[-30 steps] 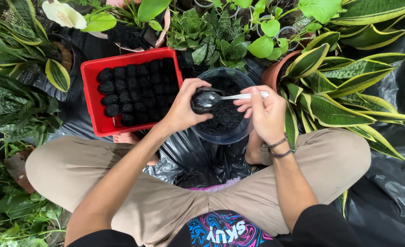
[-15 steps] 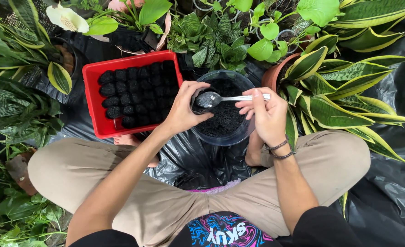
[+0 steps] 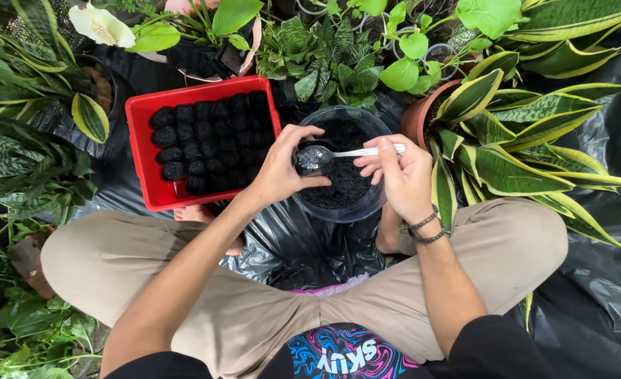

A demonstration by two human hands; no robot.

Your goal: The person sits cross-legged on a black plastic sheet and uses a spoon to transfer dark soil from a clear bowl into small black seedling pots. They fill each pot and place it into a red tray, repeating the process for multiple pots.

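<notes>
Holding a metal spoon (image 3: 324, 154) level above a clear round bowl (image 3: 373, 203) of dark soil, the right hand (image 3: 401, 175) pinches the handle between thumb and fingers, while the left hand (image 3: 282, 172) curls around the spoon's loaded end, fingers bent as if cupping or pressing the soil. Whether the left palm grips anything beneath the spoon cannot be told. The bowl sits on black plastic sheeting (image 3: 605, 281) between the person's crossed legs and the potted plants.

To do this step well, in judgement: keep the spoon directly over the bowl so that loose grains fall back in; support the load with the left fingers rather than squeezing it; keep the handle horizontal.

A red tray (image 3: 145, 154) lies just left of the bowl, touching or nearly touching its rim. Dark soil balls (image 3: 205, 137) fill most of it in rows (the near left corner is bare). A clay pot (image 3: 419, 116) with striped leaves stands at the bowl's right.

Compared with the frame one second earlier, the spoon and both hands occupy almost the same place over the bowl; the tray, its rows and the bowl show no visible change.
</notes>
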